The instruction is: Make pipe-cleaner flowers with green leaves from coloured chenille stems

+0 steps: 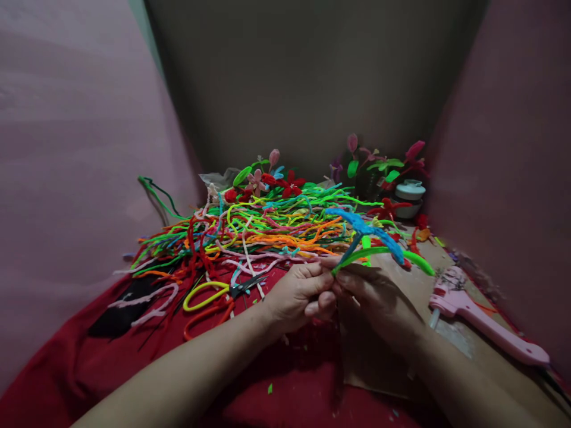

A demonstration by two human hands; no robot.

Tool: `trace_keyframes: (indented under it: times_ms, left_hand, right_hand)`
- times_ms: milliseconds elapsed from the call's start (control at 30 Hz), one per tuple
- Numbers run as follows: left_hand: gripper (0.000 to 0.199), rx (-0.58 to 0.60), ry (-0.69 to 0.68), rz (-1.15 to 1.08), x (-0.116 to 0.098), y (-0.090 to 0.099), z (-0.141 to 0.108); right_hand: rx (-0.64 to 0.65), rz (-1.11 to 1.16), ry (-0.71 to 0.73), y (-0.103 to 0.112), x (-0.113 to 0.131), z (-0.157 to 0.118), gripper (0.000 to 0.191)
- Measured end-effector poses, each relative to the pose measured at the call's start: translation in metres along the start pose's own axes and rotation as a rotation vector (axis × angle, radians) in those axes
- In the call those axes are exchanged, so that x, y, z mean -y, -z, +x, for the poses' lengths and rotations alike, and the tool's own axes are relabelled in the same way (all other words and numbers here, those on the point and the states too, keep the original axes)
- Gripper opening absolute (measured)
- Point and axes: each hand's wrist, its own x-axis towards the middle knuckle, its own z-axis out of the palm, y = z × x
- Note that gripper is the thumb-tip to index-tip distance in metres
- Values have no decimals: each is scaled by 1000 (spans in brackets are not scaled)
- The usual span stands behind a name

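A pipe-cleaner flower (363, 226) with blue petals and bright green leaves rises from between my two hands at the middle of the view. My left hand (303, 294) pinches the base of its stem with curled fingers. On the other side, my right hand (372, 297) closes around the same spot, thumb and fingers at the foot of the green leaf (383, 252). The fingers hide the lower stem. Left of my left hand lies a pair of scissors (243, 288), blades slightly apart, with one yellow and one red handle.
Behind the hands spreads a heap of colourful pipe cleaners (276, 229). Finished flowers (292, 184) stand at the back, near a lidded jar (409, 193). At right, a pink glue gun (486, 324) rests on a brown board (379, 368). Red cloth (250, 380) covers the front; walls flank both sides.
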Motion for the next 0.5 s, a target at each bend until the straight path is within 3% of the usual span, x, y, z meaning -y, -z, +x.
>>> trace_keyframes:
  times_ms: [100, 200, 267, 400, 500]
  left_hand:
    - [25, 119, 106, -54, -2, 4, 0]
    - [27, 64, 127, 38, -4, 3, 1]
    - [25, -66, -9, 279, -3, 0, 0]
    - [14, -287, -413, 872, 4, -1, -2]
    - [23, -308, -350, 882, 5, 0, -2]
  right_hand:
    - [6, -72, 27, 2, -3, 2, 23]
    - [-80, -160, 84, 0, 0, 2, 19]
    - [-189, -211, 79, -4, 4, 0, 19]
    - [-347, -370, 62, -14, 13, -2, 21]
    - [-335, -411, 91, -17, 13, -2, 25]
